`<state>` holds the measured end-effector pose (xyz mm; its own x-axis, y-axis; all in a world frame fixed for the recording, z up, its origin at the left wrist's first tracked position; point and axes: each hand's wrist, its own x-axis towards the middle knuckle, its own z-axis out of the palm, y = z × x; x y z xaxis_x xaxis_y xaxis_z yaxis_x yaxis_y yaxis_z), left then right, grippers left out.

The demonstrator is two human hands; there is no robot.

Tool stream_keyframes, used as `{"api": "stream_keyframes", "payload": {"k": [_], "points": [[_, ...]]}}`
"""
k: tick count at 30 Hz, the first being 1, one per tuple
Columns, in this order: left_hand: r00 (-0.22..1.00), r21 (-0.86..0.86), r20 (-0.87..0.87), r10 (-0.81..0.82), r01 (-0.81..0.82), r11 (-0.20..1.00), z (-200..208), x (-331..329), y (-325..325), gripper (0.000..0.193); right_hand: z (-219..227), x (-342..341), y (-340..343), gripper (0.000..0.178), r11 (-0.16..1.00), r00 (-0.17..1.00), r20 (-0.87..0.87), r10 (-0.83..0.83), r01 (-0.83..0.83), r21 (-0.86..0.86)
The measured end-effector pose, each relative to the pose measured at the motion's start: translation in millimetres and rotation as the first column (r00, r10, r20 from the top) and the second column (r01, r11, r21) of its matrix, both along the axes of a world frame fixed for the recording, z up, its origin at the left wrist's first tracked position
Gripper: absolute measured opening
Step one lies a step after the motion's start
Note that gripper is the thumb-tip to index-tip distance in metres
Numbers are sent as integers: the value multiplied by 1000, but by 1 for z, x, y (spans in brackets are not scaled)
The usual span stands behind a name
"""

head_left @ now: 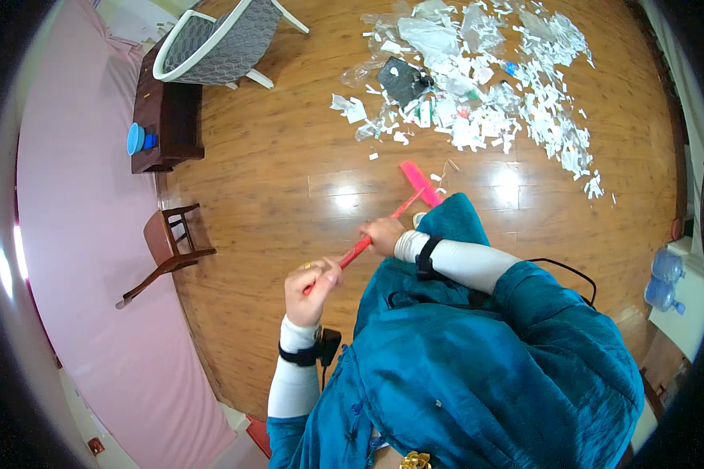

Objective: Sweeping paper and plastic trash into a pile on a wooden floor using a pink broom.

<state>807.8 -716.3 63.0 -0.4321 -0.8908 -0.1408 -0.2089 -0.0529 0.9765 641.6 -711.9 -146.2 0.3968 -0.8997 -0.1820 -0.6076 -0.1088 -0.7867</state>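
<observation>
Both my hands are wrapped round the red handle of a broom (357, 249). My left hand (311, 288) is closed on the handle's upper end, with the thumb lying along it. Farther down the stick, my right hand (383, 235) grips it too. The broom's pink bristle head (421, 183) rests low at the floor just ahead of my feet, touching or close to a few small white scraps (440, 184). Beyond it spreads a wide heap of white paper scraps (477, 117) with clear plastic bags (430, 37) and a dark flat piece (404, 81).
A grey upholstered chair with a white frame (227, 47) stands at the far left beside a dark wooden table (172, 117) bearing a blue bowl (135, 138). A brown wooden chair (164, 242) is by the pink curtain (94, 234). Right, a water jug (665, 280) lies on a white surface.
</observation>
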Motion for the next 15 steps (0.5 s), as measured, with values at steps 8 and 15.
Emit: {"api": "stream_keyframes", "payload": {"k": [8, 15], "points": [[995, -49, -101, -2, -3, 999, -45, -45, -4, 30, -23, -71, -27, 13, 961, 951, -202, -236, 198, -191], [986, -104, -55, -159, 153, 983, 7, -35, -11, 31, 12, -47, -19, 13, 995, 994, -35, -101, 101, -14]]}}
